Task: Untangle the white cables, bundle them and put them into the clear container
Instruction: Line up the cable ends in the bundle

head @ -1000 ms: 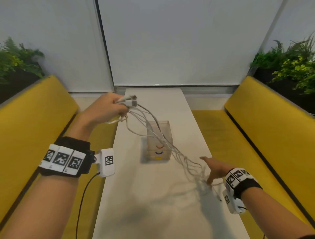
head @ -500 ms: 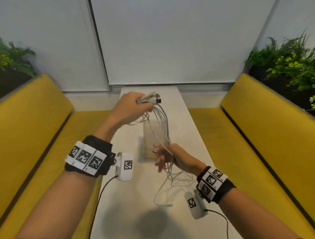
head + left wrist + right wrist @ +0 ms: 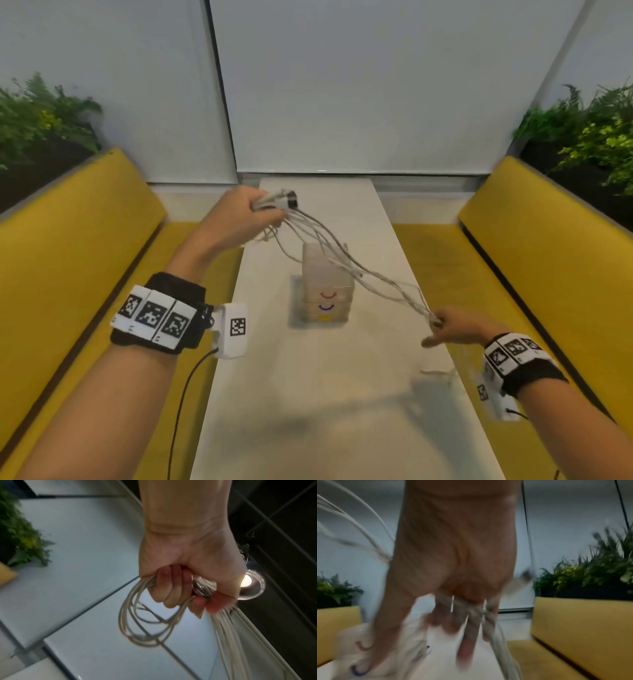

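My left hand (image 3: 239, 219) is raised over the table's far left side and grips the plug ends of the white cables (image 3: 342, 260) in a fist. In the left wrist view its fingers (image 3: 171, 588) curl round the strands, and a loop of cables (image 3: 130, 622) hangs below. The strands run across the front of the clear container (image 3: 315, 274) to my right hand (image 3: 452, 329) at the table's right edge. The blurred right wrist view shows my right hand (image 3: 453, 561) with cables (image 3: 501, 649) held between its fingers. The container stands mid-table, with coloured arcs on its lower part.
The narrow white table (image 3: 308, 394) runs away from me between two yellow benches (image 3: 85, 240) (image 3: 548, 257). Plants (image 3: 41, 116) (image 3: 589, 130) stand behind both benches. A pale wall closes off the far end. A black lead hangs from my left wrist camera.
My right hand has moved from in front of the container out to the right table edge, drawing the cables out into a long stretch. My left hand stays raised, shifted slightly left.
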A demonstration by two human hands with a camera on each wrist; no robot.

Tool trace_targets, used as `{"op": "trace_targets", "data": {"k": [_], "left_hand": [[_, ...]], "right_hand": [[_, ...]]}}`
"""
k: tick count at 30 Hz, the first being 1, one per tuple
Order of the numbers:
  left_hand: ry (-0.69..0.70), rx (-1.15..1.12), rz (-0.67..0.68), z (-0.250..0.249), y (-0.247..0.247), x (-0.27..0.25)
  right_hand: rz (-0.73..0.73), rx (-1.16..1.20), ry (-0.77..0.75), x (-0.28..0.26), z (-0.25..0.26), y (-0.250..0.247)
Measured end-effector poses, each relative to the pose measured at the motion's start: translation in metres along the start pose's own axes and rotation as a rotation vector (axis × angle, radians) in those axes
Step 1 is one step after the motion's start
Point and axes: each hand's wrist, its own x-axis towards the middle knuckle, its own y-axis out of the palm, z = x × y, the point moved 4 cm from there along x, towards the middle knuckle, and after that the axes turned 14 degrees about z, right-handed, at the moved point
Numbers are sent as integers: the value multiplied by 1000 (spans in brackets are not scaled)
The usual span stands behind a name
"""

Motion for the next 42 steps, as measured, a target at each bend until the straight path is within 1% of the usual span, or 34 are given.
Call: {"op": "trace_targets", "data": {"k": [2, 3, 4, 5, 6, 8, 10, 11, 12, 14, 16, 18, 20, 21, 23, 24, 25, 27, 28, 29, 30, 32, 33, 34, 35, 36, 37, 38, 39, 41, 42], "left_hand": [[14, 23, 174, -3, 18, 2], [24, 32, 269, -5, 28, 2], [44, 33, 359, -10, 38, 0], [53, 26, 431, -13, 48, -1], [58, 5, 481, -17, 58, -1], [34, -102, 528, -18, 75, 1], [3, -291, 544, -16, 87, 3], [5, -388, 547, -16, 92, 3], [17, -470, 544, -17, 96, 4], [52, -611, 508, -20, 102, 6], [89, -763, 436, -24, 104, 8], [110, -931, 370, -24, 102, 9], [129, -1024, 357, -20, 97, 7], [118, -992, 357, -17, 95, 5], [74, -799, 316, -9, 89, 3], [58, -719, 269, -6, 85, 4], [45, -684, 208, -3, 79, 4], [40, -735, 88, 3, 65, 4], [40, -799, 44, 4, 57, 3], [40, -876, 19, 4, 49, 2], [45, -959, 15, 5, 42, 0], [94, -1108, 78, 1, 35, 0], [127, -1176, 148, -1, 35, 1], [158, -1227, 231, -6, 38, 3], [186, -1246, 292, -11, 42, 4], [202, -1220, 306, -16, 48, 6], [201, -1154, 283, -20, 55, 9], [196, -1075, 254, -25, 63, 11], [194, -1011, 229, -30, 71, 13], [194, -990, 167, -38, 82, 15], [190, -1024, 116, -40, 82, 15]], "right_hand": [[218, 8, 29, -11, 0, 6], [281, 41, 11, -16, 4, 8], [312, 97, -31, -21, 12, 7], [308, 167, -92, -27, 22, 4], [275, 244, -178, -32, 34, 0], [132, 388, -395, -44, 64, -11], [-16, 509, -608, -53, 96, -22], [-53, 548, -704, -56, 113, -25], [-53, 569, -795, -60, 131, -24], [-21, 578, -926, -66, 168, -16], [-28, 608, -1019, -67, 194, -9], [-37, 699, -1068, -66, 207, -6], [-45, 774, -1086, -64, 209, -9], [-100, 765, -1067, -63, 206, -13], [-249, 708, -994, -64, 197, -23], [-291, 718, -981, -63, 191, -29], [-302, 757, -998, -62, 186, -33], [-274, 905, -980, -58, 167, -39], [-254, 936, -928, -52, 154, -41], [-234, 900, -840, -43, 140, -40], [-220, 753, -676, -35, 126, -38], [-201, 282, -291, -15, 102, -32], [-229, 99, -162, -12, 96, -31], [-277, 55, -172, -16, 100, -31], [-348, 86, -292, -26, 111, -31], [-418, 144, -481, -41, 129, -33], [-432, 191, -676, -59, 152, -33], [-390, 210, -811, -74, 177, -30], [-298, 227, -921, -84, 198, -27], [-82, 366, -1020, -87, 228, -18], [-44, 435, -1027, -82, 235, -14]]}}
